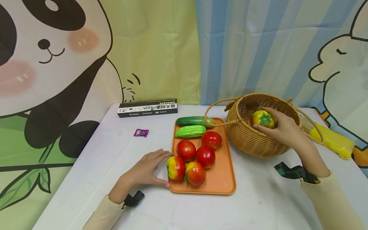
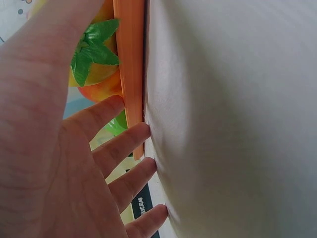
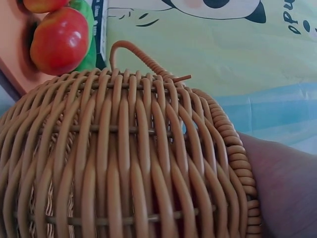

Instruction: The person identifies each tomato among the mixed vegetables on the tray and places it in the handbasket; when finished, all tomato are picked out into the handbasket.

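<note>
My right hand [image 1: 283,127] grips a yellow-red toy tomato [image 1: 264,119] with a green leafy top, held at the mouth of a wicker basket [image 1: 256,143]. In the right wrist view the woven side of the basket [image 3: 138,148] hides the fingers and that tomato. On the left, my left hand [image 1: 146,169] spreads its fingers along the left edge of an orange tray [image 1: 221,179], fingertips right at the rim. Several red tomatoes [image 1: 205,157] lie on this tray, two of them partly yellow. Behind them are a dark green cucumber [image 1: 192,120] and a lighter, bumpy green vegetable [image 1: 190,131].
A black-and-white pasta box [image 1: 147,108] lies at the table's back left, with a small purple packet [image 1: 141,133] in front of it. Right of the basket is a yellow package [image 1: 334,139]. The basket's looped handle [image 1: 211,110] leans over the tray's back corner. Printed curtains hang behind.
</note>
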A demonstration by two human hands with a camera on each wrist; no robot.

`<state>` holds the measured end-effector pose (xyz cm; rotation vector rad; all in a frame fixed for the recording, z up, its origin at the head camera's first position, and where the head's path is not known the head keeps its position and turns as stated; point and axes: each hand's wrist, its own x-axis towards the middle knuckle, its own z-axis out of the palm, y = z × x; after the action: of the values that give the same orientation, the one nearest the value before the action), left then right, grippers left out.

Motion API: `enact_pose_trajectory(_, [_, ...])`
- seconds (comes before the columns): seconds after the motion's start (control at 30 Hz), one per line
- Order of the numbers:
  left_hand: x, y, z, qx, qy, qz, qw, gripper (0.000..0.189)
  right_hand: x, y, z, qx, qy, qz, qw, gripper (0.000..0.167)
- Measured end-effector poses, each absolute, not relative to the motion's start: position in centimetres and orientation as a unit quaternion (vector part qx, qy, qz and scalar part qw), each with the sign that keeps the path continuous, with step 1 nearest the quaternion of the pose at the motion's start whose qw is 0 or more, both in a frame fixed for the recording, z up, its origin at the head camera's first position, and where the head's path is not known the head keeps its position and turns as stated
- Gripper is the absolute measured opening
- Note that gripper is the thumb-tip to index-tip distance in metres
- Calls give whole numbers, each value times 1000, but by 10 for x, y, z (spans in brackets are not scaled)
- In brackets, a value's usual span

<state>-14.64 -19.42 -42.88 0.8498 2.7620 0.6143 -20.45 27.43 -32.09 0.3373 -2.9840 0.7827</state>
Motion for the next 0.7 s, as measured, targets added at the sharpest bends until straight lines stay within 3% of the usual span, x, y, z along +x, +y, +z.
enact_pose_trajectory(0.27, [-147,-194,-429,285,931,208,96,107,-204,273,-317,89,-963,254,-28,88])
enact_pose_trajectory(0.7, [-146,-194,-429,284,932,204,96,107,-200,272,-320,104,-957,272,15,74])
